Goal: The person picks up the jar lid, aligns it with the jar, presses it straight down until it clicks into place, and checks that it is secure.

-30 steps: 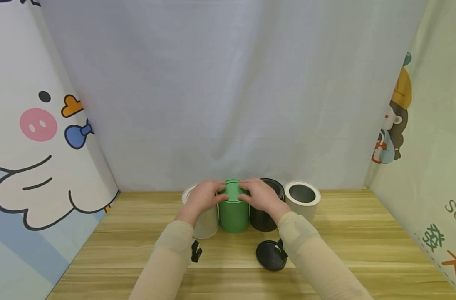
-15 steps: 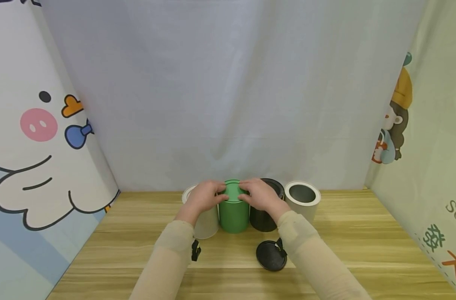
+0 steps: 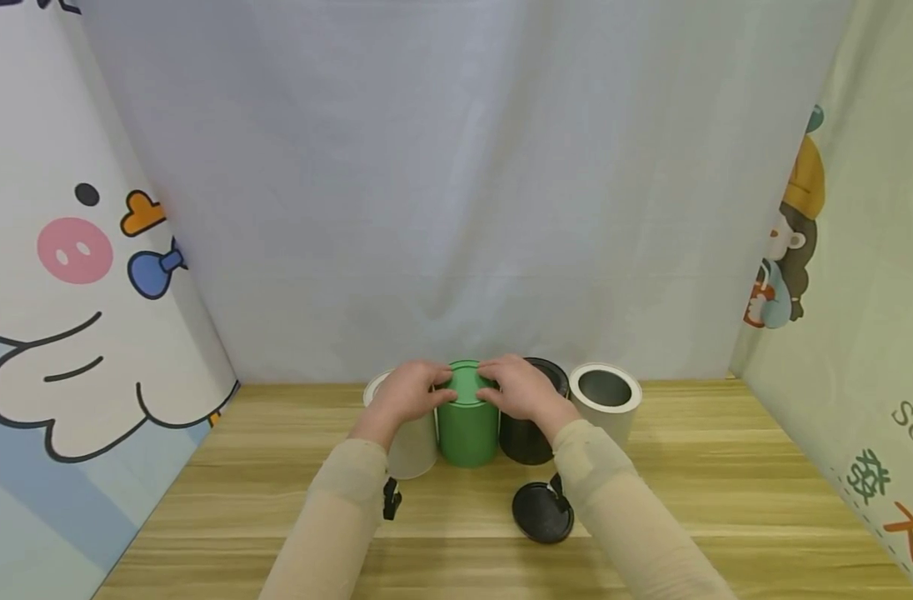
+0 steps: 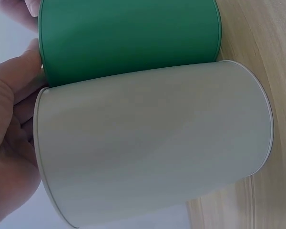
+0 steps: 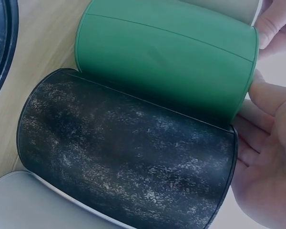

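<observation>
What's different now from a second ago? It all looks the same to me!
Nothing has visibly moved, apart from a faint wobble of the view; nothing was taken hold of or let go. The left hand and right hand still rest at the top of the green can; the black lid still lies on the table.

Right-hand printed sheet (image 3: 839,367): letters "SO" (image 3: 910,422), grey-green, set aslant. Below and to their left, one green Chinese character (image 3: 866,474), apparently 發. Lower, near the picture's edge, one orange-red mark (image 3: 911,527) of crossing strokes, reading uncertain.
</observation>
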`<action>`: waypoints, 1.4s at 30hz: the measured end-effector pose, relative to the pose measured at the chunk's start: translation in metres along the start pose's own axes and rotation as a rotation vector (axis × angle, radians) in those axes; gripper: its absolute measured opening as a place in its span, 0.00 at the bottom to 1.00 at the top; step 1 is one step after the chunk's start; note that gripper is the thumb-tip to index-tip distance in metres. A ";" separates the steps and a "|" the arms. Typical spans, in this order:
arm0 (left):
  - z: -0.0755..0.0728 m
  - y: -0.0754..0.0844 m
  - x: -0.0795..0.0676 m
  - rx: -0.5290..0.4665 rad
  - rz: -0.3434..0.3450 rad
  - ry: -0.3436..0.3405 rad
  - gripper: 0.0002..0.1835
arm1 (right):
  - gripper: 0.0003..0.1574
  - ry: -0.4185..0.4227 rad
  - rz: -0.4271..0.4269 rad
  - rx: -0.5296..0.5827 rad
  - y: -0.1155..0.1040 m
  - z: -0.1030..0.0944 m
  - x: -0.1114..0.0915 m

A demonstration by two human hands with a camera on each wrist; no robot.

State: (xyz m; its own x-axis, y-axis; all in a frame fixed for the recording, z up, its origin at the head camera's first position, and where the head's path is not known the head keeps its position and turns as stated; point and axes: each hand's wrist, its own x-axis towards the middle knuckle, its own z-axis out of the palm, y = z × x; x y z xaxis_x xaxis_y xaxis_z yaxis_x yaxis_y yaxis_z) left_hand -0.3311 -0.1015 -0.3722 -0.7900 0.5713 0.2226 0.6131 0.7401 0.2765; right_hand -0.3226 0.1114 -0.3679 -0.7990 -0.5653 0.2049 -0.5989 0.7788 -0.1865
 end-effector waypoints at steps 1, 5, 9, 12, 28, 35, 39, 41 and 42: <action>0.001 -0.001 0.000 -0.006 -0.003 0.000 0.07 | 0.26 -0.004 0.003 0.008 0.000 0.000 0.000; 0.001 -0.003 0.000 -0.014 -0.004 0.003 0.09 | 0.26 -0.024 0.009 0.026 0.001 -0.001 0.002; -0.001 -0.002 0.000 -0.014 -0.015 0.009 0.22 | 0.23 -0.028 -0.004 0.021 0.000 -0.002 0.004; -0.002 0.000 0.001 -0.015 -0.031 0.016 0.24 | 0.13 -0.020 -0.006 0.029 -0.001 -0.003 0.005; 0.002 0.001 0.003 -0.006 -0.064 0.049 0.26 | 0.21 -0.020 0.034 0.065 0.001 0.001 0.009; 0.002 0.005 0.003 -0.009 -0.097 0.033 0.23 | 0.20 -0.026 0.036 0.062 0.001 0.000 0.008; 0.001 0.007 0.003 -0.012 -0.107 0.030 0.22 | 0.18 -0.026 0.044 0.055 0.000 -0.002 0.007; 0.000 0.007 0.003 -0.014 -0.107 0.032 0.23 | 0.18 -0.024 0.043 0.048 -0.001 -0.003 0.007; 0.000 0.008 0.003 -0.014 -0.107 0.031 0.23 | 0.19 -0.025 0.042 0.043 -0.001 -0.003 0.007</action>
State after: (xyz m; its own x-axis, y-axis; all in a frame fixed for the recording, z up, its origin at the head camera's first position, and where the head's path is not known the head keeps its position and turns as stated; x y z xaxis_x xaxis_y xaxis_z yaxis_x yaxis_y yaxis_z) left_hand -0.3289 -0.0940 -0.3691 -0.8505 0.4779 0.2198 0.5254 0.7910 0.3134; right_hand -0.3277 0.1074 -0.3633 -0.8241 -0.5397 0.1720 -0.5664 0.7897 -0.2358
